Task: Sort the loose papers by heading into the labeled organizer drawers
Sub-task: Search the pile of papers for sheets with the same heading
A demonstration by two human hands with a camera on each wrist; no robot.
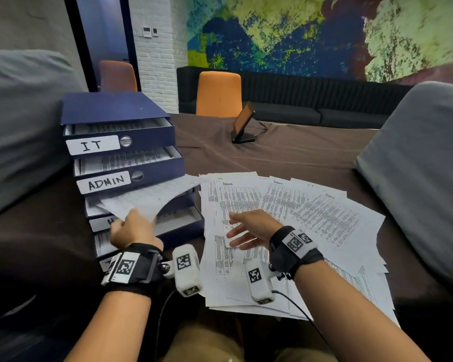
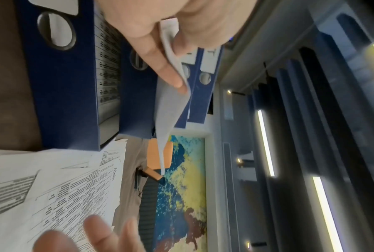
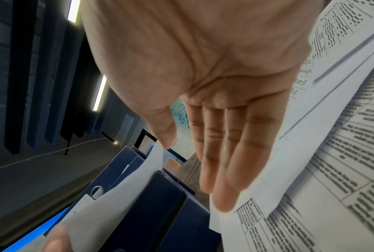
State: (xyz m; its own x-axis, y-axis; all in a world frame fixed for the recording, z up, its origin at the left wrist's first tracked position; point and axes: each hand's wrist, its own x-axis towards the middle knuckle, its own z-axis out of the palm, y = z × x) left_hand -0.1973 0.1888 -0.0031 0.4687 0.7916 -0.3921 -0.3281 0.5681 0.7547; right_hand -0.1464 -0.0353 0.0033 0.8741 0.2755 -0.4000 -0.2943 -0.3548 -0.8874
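One dark blue cardboard organizer (image 1: 120, 142) stands on the brown-clothed counter (image 1: 285, 152). Five drawers show; the top two are labeled "IT" (image 1: 92, 145) and "ADMIN" (image 1: 104, 182), the lower labels are hidden. The left hand (image 1: 135, 229) pinches one white printed sheet (image 1: 152, 195) between thumb and fingers (image 2: 160, 68) over the third drawer. The right hand (image 1: 250, 227), fingers straight and loosely spread, hovers above the fanned loose papers (image 1: 311, 218), several headed "Admin".
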